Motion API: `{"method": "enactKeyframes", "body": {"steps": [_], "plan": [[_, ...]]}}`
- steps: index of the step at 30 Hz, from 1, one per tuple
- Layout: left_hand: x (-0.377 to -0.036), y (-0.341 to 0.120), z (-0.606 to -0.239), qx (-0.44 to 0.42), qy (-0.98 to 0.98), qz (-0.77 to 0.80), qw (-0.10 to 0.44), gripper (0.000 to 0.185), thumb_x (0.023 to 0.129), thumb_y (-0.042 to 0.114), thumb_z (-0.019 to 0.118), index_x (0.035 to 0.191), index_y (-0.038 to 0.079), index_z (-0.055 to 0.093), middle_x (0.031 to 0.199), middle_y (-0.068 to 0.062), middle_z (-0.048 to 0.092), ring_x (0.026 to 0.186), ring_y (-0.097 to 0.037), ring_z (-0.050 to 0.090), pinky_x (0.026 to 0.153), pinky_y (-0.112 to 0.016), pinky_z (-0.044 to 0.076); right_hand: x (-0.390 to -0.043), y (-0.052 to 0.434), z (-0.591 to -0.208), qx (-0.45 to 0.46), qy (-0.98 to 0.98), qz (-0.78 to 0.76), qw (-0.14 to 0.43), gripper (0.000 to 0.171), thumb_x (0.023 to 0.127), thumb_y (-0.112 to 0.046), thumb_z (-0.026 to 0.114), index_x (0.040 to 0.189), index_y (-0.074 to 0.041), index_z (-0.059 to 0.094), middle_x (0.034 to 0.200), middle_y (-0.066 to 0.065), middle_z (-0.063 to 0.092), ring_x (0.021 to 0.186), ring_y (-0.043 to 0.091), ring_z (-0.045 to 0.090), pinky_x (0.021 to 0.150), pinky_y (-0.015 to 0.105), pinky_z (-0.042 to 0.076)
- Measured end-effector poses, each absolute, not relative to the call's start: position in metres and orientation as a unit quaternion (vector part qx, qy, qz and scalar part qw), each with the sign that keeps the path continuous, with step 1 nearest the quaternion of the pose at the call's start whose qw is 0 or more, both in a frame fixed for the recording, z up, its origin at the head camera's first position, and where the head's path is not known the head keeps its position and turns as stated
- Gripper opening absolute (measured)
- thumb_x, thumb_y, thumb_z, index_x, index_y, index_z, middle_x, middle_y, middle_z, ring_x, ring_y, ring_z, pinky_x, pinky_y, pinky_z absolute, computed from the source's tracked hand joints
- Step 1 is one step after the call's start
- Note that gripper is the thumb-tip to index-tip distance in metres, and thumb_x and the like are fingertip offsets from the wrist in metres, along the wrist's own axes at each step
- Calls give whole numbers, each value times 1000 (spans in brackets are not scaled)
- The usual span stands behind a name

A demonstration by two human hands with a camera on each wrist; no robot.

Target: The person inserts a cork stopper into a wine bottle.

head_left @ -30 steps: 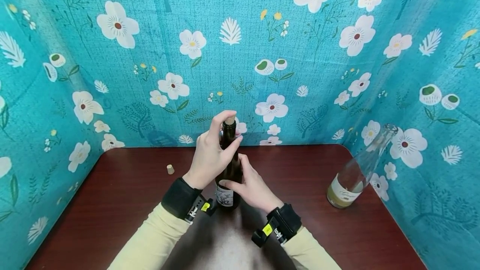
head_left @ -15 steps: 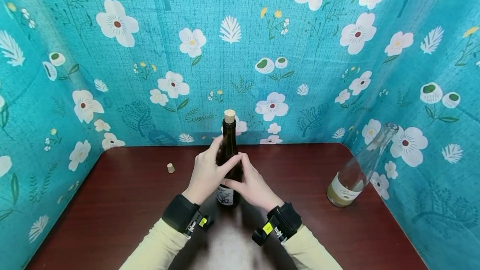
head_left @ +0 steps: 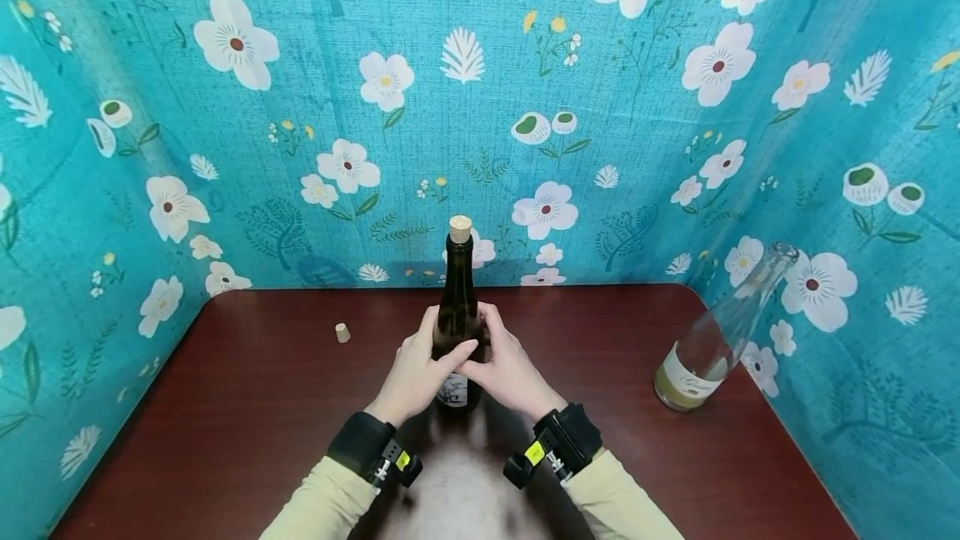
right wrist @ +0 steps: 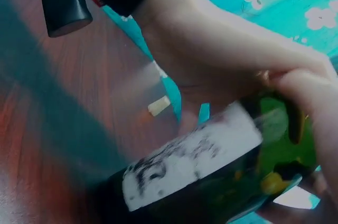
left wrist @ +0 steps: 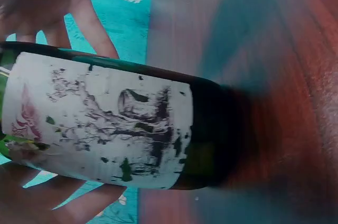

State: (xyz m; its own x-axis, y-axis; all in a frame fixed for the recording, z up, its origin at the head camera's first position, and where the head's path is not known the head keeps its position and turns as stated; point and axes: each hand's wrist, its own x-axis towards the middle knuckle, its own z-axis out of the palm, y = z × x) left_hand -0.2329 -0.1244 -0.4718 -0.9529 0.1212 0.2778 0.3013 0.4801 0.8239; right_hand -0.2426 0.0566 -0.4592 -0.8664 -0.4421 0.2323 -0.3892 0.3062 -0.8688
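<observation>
- dark bottle point(head_left: 457, 307) upright on the table point(head_left: 247, 407), about midway between left and right edges, nearer the front edge than the back; corked at the top with a cork point(head_left: 460, 228) sticking out of the neck.
- left hand point(head_left: 417, 373) curled round the bottle's lower body from the left, thumb laid across the front glass; fingers behind the bottle out of sight in the head view.
- right hand point(head_left: 508, 372) curled round the same body from the right, fingertips meeting the left thumb; palm side hidden.
- white label point(head_left: 452, 391) mostly covered by both hands in the head view; clearer in the left wrist view point(left wrist: 100, 121), with scuffed dark print, too worn to read.
- left wrist view blurred round the edges; only parts of fingers point(left wrist: 87, 18) visible above and below the bottle.
- right wrist view smeared too; bottle base and label point(right wrist: 195, 163) visible, knuckles cut off at the right edge.
- loose cork point(head_left: 342, 332) lying near the back left corner, well apart from the hands.
- clear bottle point(head_left: 712, 348) tilted against the floral backdrop point(head_left: 600, 90) at the right edge, unstoppered as far as can be made out; contents hard to judge.
- both forearms cut off at the lower frame edge.
</observation>
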Motion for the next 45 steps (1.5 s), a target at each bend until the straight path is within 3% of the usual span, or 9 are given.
{"method": "enactKeyframes", "body": {"steps": [5, 10, 15, 21, 28, 34, 45], "plan": [[-223, -121, -492, -91, -858, -498, 84, 69, 90, 65, 66, 145, 34, 38, 110, 6, 65, 97, -10, 65, 81, -43, 52, -239, 53, -497, -241, 817, -523, 3, 85, 83, -31, 88, 149, -34, 34, 124, -8, 62, 110, 10, 62, 89, 37, 52], [-210, -112, -517, -42, -878, -467, 97, 83, 85, 68, 71, 147, 28, 34, 115, 0, 64, 96, -17, 67, 79, -43, 53, -238, 50, -523, -225, 843, -487, -36, 78, 80, -29, 88, 142, -24, 42, 119, -5, 65, 99, 14, 67, 84, 37, 55], [-204, -105, -524, -23, -886, -447, 124, 92, 83, 63, 76, 152, 22, 32, 129, -8, 60, 107, -28, 66, 85, -50, 53, -242, 47, -533, -206, 866, -453, -57, 73, 78, -31, 89, 135, -21, 45, 116, -3, 67, 103, 15, 66, 83, 38, 55], [-204, -104, -519, -36, -880, -461, 112, 92, 84, 63, 75, 154, 22, 32, 135, -5, 56, 114, -25, 63, 91, -48, 52, -244, 50, -530, -199, 870, -447, -65, 73, 77, -33, 89, 134, -20, 46, 113, -3, 67, 101, 16, 67, 81, 37, 55], [-204, -107, -504, -104, -866, -479, 98, 66, 94, 40, 75, 151, 23, 45, 143, -2, 53, 122, -25, 60, 93, -47, 53, -265, 74, -524, -178, 858, -478, -64, 76, 72, -30, 91, 134, -21, 47, 112, -3, 67, 102, 16, 66, 83, 39, 54], [-200, -107, -507, -162, -884, -436, 41, 33, 99, 35, 70, 129, 23, 65, 124, -2, 65, 114, -25, 63, 91, -45, 53, -299, 116, -517, -106, 853, -502, -93, 87, 70, -23, 93, 142, -17, 43, 117, 5, 68, 106, 23, 65, 87, 47, 53], [-197, -111, -506, -163, -903, -396, 27, 29, 100, 35, 68, 127, 23, 67, 123, 0, 65, 115, -25, 62, 92, -46, 52, -353, 186, -500, 40, 850, -513, -116, 84, 74, -23, 89, 141, -10, 40, 128, 16, 61, 117, 35, 57, 98, 52, 46]]}}
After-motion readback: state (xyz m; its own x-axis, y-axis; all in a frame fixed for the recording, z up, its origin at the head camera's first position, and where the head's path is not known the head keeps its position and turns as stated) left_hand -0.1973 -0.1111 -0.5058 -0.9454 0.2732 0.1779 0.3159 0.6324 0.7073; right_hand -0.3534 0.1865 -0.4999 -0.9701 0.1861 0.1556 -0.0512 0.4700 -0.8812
